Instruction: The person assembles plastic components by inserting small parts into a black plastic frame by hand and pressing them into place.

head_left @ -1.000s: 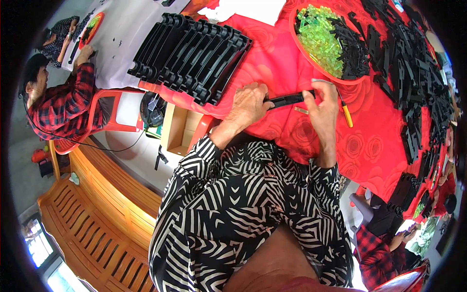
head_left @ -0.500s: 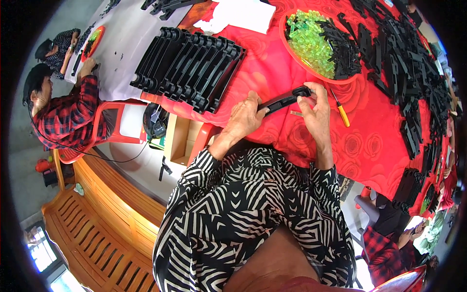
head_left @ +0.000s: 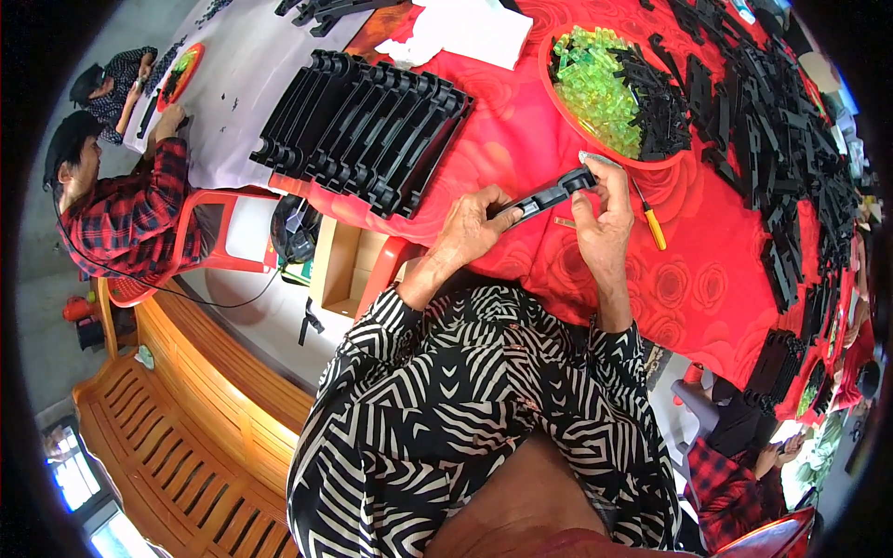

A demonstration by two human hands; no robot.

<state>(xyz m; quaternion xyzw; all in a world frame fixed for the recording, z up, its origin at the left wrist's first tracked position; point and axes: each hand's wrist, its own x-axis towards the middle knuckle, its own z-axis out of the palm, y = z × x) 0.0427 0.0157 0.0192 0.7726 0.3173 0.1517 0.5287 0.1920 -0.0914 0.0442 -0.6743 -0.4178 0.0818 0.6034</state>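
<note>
Between my two hands, above the red tablecloth, I hold a long black plastic part. My left hand pinches its left end with thumb and fingers. At the other end, my right hand grips it, the thumb below and the index finger over the tip. Just beyond my right hand stands a red bowl with small yellow-green clear pieces and small black pieces. A screwdriver with a yellow handle lies right of my right hand.
A row of assembled black parts lies at the far left of the red cloth. Heaps of loose black parts cover the right side. White paper lies at the back. A person in a checked shirt sits at the left beside a wooden bench.
The black part has turned in my hands, showing a different side, and its right end has tilted up slightly. Both hands still hold it.
</note>
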